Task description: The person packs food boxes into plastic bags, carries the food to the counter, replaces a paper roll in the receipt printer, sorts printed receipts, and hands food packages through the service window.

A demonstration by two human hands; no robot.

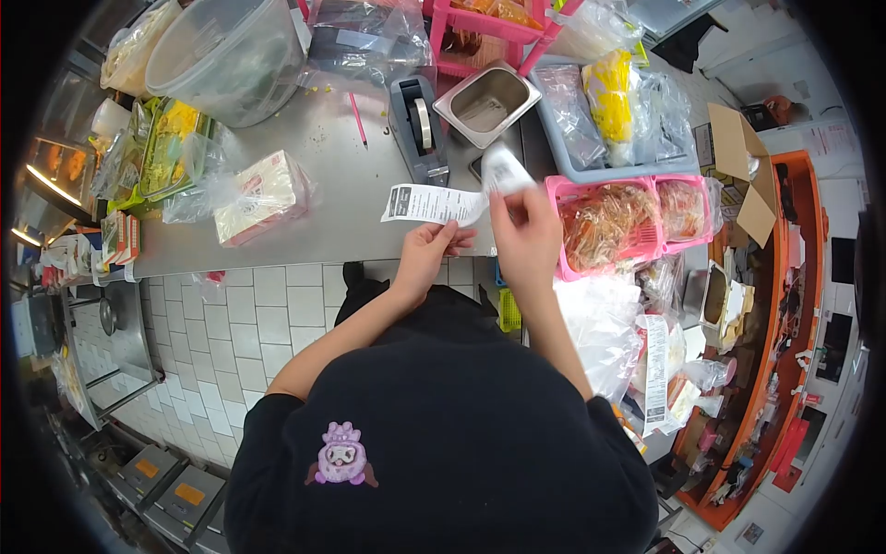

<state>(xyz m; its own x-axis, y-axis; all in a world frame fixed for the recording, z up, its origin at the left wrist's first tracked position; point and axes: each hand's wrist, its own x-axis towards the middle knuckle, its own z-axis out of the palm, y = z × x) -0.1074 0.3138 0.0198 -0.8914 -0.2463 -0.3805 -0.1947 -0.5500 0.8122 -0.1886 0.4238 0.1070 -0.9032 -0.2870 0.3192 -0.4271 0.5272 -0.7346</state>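
Note:
A long printed paper slip (429, 202) stretches between my two hands above the front edge of the metal table. My left hand (427, 256) pinches its lower edge near the middle. The slip curls upward at its right part, where my right hand (526, 226) holds it with fingers closed. Just behind the slip stands a black tape dispenser (420, 129) with a roll in it. A dark object (477, 166), partly hidden by the slip, lies beside the dispenser.
On the metal table (328, 222) are a white box (263, 198), a pink pen (358, 120), a large clear tub (226, 60) and a steel container (487, 103). Pink baskets (660, 222) of packed food and a grey bin (616, 174) stand at the right.

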